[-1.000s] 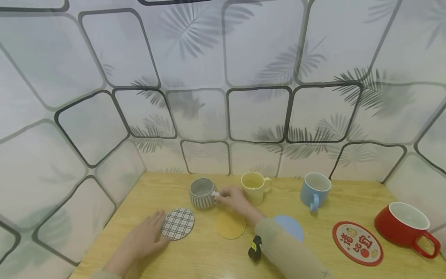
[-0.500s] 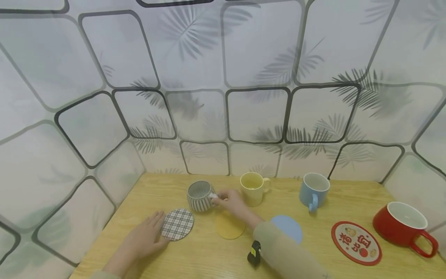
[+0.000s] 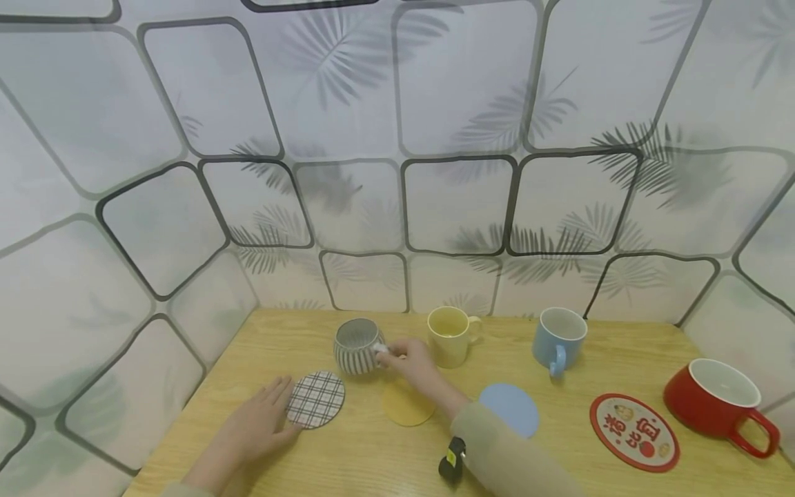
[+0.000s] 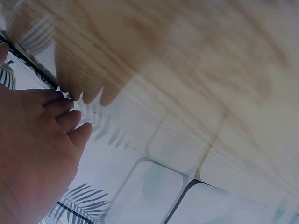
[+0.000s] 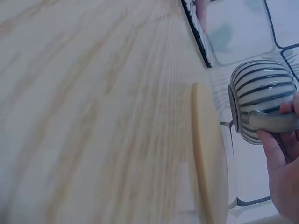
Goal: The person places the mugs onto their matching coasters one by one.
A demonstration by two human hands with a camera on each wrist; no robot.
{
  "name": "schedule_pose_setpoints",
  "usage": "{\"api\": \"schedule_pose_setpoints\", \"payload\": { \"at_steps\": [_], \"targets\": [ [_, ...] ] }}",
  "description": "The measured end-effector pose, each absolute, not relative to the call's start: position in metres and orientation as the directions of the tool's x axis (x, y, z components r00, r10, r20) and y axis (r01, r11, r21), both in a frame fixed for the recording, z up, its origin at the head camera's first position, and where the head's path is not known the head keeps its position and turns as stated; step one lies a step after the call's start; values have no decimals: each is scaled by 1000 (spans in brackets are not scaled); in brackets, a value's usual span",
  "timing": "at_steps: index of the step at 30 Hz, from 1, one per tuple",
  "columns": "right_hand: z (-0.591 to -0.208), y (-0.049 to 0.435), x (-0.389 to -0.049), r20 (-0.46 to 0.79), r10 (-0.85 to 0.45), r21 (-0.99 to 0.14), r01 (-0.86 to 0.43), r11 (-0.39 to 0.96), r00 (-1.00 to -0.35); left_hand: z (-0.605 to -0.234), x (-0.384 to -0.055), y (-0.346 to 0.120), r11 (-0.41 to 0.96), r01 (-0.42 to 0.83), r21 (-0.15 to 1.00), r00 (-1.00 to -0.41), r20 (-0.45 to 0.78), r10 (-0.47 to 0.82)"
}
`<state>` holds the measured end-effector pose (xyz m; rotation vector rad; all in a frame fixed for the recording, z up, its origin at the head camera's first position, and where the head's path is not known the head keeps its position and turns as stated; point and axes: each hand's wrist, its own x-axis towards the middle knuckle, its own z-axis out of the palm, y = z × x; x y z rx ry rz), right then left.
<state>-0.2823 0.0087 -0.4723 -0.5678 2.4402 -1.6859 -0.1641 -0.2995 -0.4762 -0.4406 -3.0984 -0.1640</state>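
My right hand (image 3: 415, 362) pinches the handle of a grey-and-white striped mug (image 3: 357, 353) between thumb and fingers. In the right wrist view, that mug (image 5: 265, 84) is upright relative to the tabletop, and backdrop shows between its base and the wood. Nearer me and to its left lies a round plaid coaster (image 3: 315, 400). My left hand (image 3: 257, 421) rests on the table with extended fingers, its fingertips and thumb right at the coaster's left edge. The left wrist view shows this hand (image 4: 37, 144) beside the coaster's dark edge (image 4: 35, 67).
A yellow coaster (image 3: 406, 407) lies near my right wrist, with a yellow mug (image 3: 450, 342) behind it. Further right are a blue coaster (image 3: 509, 408), a blue mug (image 3: 557, 338), a red-rimmed coaster (image 3: 635, 433) and a red mug (image 3: 704, 407). A patterned backdrop (image 3: 459, 207) encloses the table.
The striped mug in my right hand has shifted slightly left, dipping toward me and then rising a little in the head view. My left hand stays in place beside the plaid coaster.
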Motion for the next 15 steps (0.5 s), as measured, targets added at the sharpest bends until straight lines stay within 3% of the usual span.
{"api": "schedule_pose_setpoints", "payload": {
  "at_steps": [15],
  "targets": [
    [-464, 6, -267, 167, -353, -920, -274, 279, -921, -477, -164, -300, 957, 272, 105, -962, 21, 271]
  ]
}}
